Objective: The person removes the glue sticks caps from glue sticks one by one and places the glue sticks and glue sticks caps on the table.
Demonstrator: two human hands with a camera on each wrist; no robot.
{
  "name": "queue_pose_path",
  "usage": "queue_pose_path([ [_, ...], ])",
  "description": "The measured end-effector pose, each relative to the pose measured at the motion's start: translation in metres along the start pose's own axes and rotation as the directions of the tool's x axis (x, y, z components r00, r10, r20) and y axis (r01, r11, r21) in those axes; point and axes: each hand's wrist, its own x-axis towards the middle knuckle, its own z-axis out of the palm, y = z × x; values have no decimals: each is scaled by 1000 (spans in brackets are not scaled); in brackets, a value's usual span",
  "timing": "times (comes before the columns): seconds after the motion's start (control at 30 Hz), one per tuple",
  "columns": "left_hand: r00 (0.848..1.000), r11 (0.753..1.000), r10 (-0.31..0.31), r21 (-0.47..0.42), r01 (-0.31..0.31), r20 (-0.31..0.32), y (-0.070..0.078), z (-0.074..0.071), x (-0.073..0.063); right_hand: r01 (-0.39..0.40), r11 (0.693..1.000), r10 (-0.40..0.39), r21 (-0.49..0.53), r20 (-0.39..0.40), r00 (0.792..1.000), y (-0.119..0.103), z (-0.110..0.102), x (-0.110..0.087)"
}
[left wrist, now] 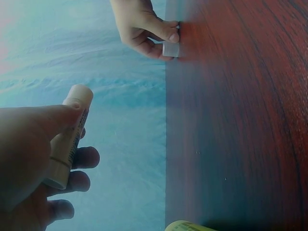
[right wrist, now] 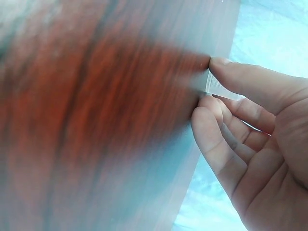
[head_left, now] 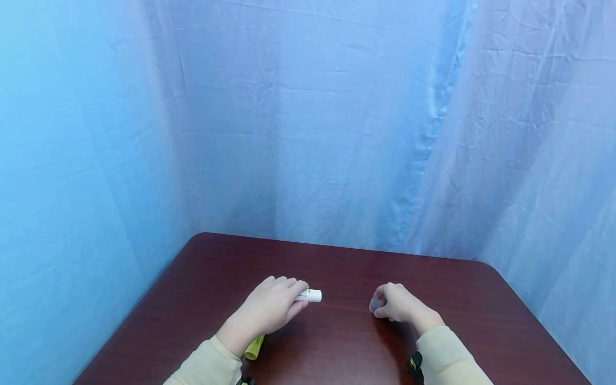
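My left hand (head_left: 267,309) grips a white cylindrical tube (head_left: 313,295) with dark print, held above the left-middle of the table. In the left wrist view the thumb lies across the white tube (left wrist: 66,144), with fingers behind it. To the right, my right hand (head_left: 401,306) pinches a small translucent cap (head_left: 375,305) between thumb and fingers, at or just above the tabletop. The right wrist view shows the ribbed wall of the clear cap (right wrist: 224,90). Beneath the left wrist lies a yellow-green tube (head_left: 253,348), partly hidden by the arm.
The dark reddish-brown wooden table (head_left: 337,342) has rounded far corners. Light blue curtains (head_left: 313,133) hang behind it and along both sides. Each wrist wears a dark band, seen at the right sleeve (head_left: 445,350).
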Motion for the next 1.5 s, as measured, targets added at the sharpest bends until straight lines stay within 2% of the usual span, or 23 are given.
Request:
queue_pose_path([
  [0.3, 991, 998, 46, 36, -42, -122, -1, 6, 1, 39, 997, -40, -66, -11, 999, 5, -5, -2],
  [0.67, 984, 998, 56, 19, -53, -168, 0, 1, -1, 151, 986, -156, -71, -67, 985, 9, -22, -12],
  [0.83, 975, 998, 57, 13, -56, -217, 0, -5, 0, 171, 983, -178, -73, -101, 979, 5, -30, -17],
  [1.0, 970, 999, 51, -6, -54, -238, -1, -12, 3, 178, 983, -181, -37, -146, 972, -4, -38, -22],
  [1.13, 962, 998, 58, -6, -61, -265, -1, -16, 6, 210, 977, -211, -22, -188, 959, -14, -44, -28],
  [1.3, 942, 997, 67, -15, -76, -328, 0, -23, 9, 289, 957, -290, -38, -228, 930, -25, -51, -37],
  [1.5, 927, 995, 65, -49, -90, -371, 3, -27, 13, 320, 947, -315, -23, -259, 913, -34, -56, -46],
])
